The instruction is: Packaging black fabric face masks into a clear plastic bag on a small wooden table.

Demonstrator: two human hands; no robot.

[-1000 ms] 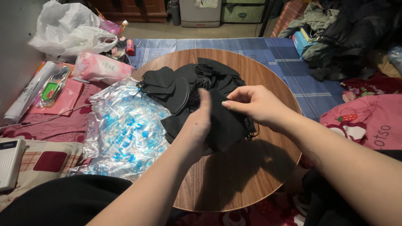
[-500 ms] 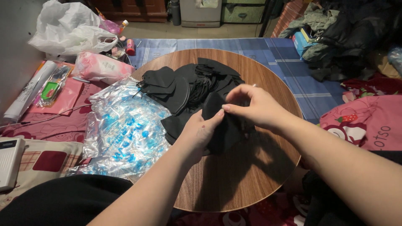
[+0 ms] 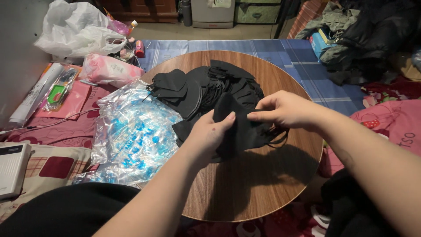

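While both forearms reach in from the near edge, the left hand (image 3: 209,136) and the right hand (image 3: 280,109) meet over the middle of the round wooden desk (image 3: 263,184). Between them they hold one black face mask (image 3: 243,131), lifted a little off the wood: the left thumb and fingers pinch its left edge, and the right fingers (image 3: 258,116) are pressed together on its upper right edge, with the thin ear loop (image 3: 280,134) hanging just below that hand. Just behind the held mask, a loose pile of black masks (image 3: 201,87) lies spread across the far half of the desk, some overlapping the desk's left rim. Left of the pile, a crinkled clear plastic bag with blue print (image 3: 131,136) drapes off the desk onto the bedding. Nearer the left edge sits a white box-like device (image 3: 13,169). Further back lie a pink wipes packet (image 3: 107,70), a white plastic bag (image 3: 79,35), and a blue checked mat (image 3: 280,52). Dark clothing (image 3: 372,35) is heaped at the far right.
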